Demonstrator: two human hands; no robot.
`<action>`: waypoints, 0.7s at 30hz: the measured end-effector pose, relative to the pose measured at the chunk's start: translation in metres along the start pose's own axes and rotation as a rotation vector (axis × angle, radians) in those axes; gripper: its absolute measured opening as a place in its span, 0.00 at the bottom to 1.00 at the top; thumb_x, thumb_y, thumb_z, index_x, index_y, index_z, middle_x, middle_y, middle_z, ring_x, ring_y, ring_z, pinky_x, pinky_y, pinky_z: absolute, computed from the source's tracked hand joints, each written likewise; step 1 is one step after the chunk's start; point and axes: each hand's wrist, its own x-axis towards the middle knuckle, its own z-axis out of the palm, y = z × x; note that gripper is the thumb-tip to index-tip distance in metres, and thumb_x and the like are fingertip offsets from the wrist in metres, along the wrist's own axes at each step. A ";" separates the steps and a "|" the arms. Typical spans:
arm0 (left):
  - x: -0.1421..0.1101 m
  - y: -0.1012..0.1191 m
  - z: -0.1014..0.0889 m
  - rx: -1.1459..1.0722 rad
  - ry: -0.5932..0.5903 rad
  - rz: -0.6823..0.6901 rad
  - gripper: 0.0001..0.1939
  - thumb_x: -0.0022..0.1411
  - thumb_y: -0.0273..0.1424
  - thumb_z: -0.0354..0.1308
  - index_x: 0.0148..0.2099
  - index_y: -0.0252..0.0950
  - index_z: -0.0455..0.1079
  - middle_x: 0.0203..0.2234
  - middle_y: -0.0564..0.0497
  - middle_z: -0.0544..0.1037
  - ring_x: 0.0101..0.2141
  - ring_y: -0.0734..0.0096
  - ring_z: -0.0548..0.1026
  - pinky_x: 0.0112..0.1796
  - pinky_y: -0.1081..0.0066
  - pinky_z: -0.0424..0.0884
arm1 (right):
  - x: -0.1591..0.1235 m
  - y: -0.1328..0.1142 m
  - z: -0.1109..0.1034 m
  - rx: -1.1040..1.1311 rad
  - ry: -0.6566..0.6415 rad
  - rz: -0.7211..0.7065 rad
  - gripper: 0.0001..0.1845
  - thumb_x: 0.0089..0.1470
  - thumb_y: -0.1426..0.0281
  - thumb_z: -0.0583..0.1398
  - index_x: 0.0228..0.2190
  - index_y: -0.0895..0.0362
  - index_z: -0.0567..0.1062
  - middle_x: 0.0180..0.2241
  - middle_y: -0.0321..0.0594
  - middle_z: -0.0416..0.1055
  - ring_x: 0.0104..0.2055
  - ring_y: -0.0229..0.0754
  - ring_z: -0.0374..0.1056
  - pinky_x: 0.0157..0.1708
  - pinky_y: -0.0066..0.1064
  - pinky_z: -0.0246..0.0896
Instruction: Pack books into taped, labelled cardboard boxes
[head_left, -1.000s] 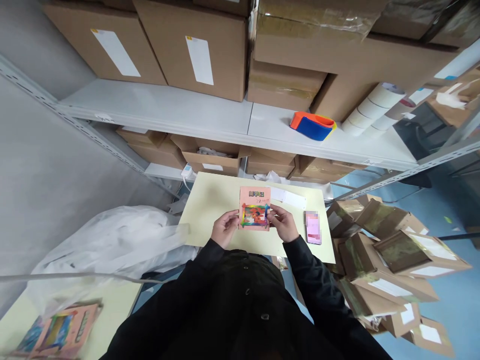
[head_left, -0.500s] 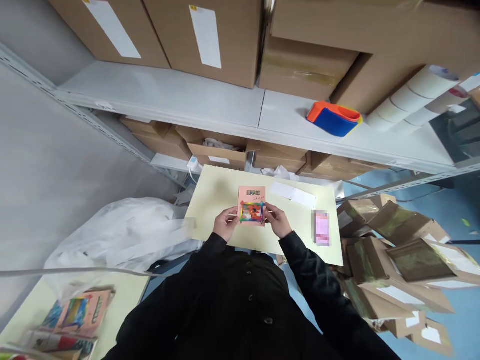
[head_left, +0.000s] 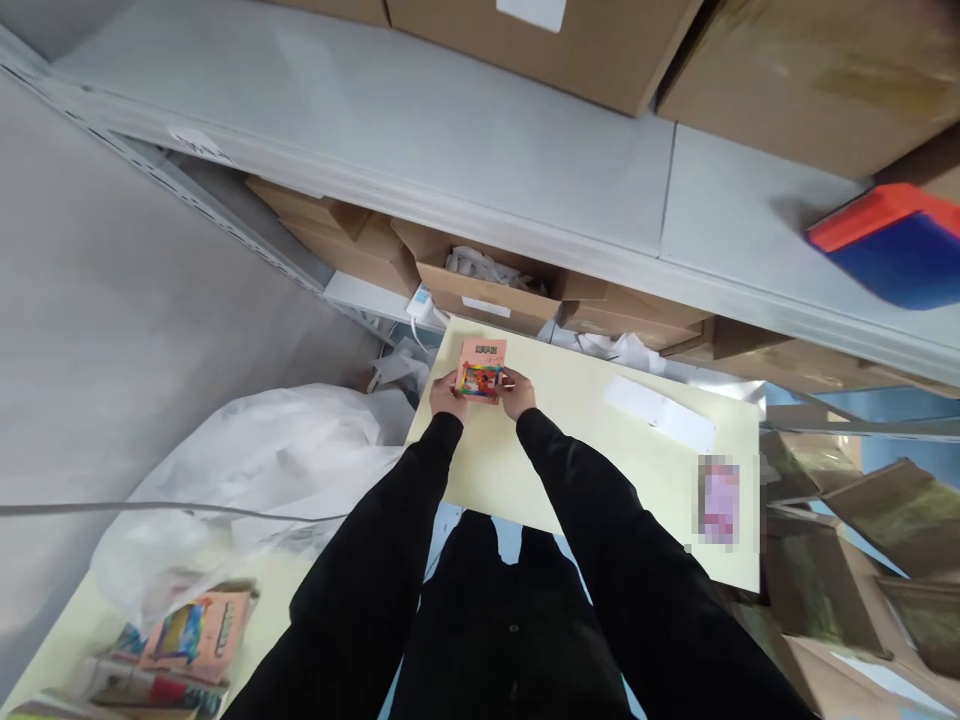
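A pink book with a rainbow-framed picture on its cover is over the far left part of the cream table. My left hand grips its left edge, and the fingers of my right hand are closed on its right edge. The cover faces me. Whether the book rests on the table or is just above it, I cannot tell. To the right, a white paper strip lies on the same table, with a blurred-out pink item near the right edge.
A grey shelf with cardboard boxes crosses above the table's far side. White plastic sheeting bulges at left. More pink books lie on a side table at lower left. Cardboard boxes are piled at right.
Both hands have reached forward, carrying the book from the near middle to the table's far left corner. My view has shifted too, so the shelf appears larger.
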 end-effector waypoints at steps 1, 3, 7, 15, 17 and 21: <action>0.012 -0.005 -0.001 0.034 -0.008 0.020 0.20 0.42 0.20 0.52 0.38 0.34 0.76 0.25 0.49 0.75 0.26 0.68 0.71 0.29 0.69 0.70 | 0.009 -0.001 0.009 -0.013 0.002 -0.004 0.24 0.45 0.78 0.56 0.47 0.57 0.73 0.31 0.37 0.73 0.30 0.36 0.68 0.36 0.28 0.66; 0.033 -0.016 -0.004 0.122 -0.025 0.076 0.22 0.42 0.19 0.50 0.40 0.34 0.76 0.26 0.48 0.75 0.30 0.65 0.73 0.34 0.67 0.70 | 0.023 -0.002 0.024 -0.073 0.012 -0.030 0.23 0.45 0.79 0.55 0.45 0.57 0.74 0.31 0.38 0.73 0.31 0.36 0.68 0.36 0.28 0.66; 0.060 -0.030 -0.007 0.248 -0.046 0.150 0.25 0.42 0.16 0.49 0.42 0.35 0.75 0.31 0.46 0.75 0.38 0.59 0.74 0.43 0.62 0.69 | 0.040 0.000 0.044 -0.160 0.031 -0.063 0.21 0.44 0.79 0.53 0.40 0.57 0.75 0.29 0.36 0.72 0.31 0.37 0.67 0.34 0.27 0.65; 0.072 -0.041 -0.006 0.344 -0.073 0.181 0.27 0.44 0.14 0.48 0.46 0.34 0.73 0.38 0.44 0.74 0.43 0.57 0.73 0.48 0.61 0.68 | 0.051 0.012 0.055 -0.116 0.010 -0.059 0.24 0.46 0.80 0.55 0.46 0.54 0.71 0.33 0.36 0.74 0.33 0.38 0.70 0.39 0.29 0.66; 0.072 -0.042 -0.006 0.333 -0.075 0.173 0.27 0.44 0.14 0.49 0.46 0.35 0.73 0.38 0.44 0.74 0.43 0.58 0.73 0.49 0.61 0.67 | 0.050 0.012 0.055 -0.104 0.006 -0.046 0.27 0.46 0.80 0.55 0.49 0.54 0.69 0.35 0.37 0.73 0.33 0.37 0.70 0.40 0.30 0.66; 0.070 -0.041 -0.008 0.307 -0.063 0.148 0.24 0.45 0.15 0.50 0.45 0.34 0.73 0.38 0.43 0.73 0.44 0.57 0.72 0.49 0.60 0.67 | 0.044 0.011 0.050 -0.090 0.053 0.032 0.30 0.47 0.78 0.56 0.54 0.56 0.63 0.40 0.40 0.70 0.32 0.36 0.69 0.42 0.31 0.66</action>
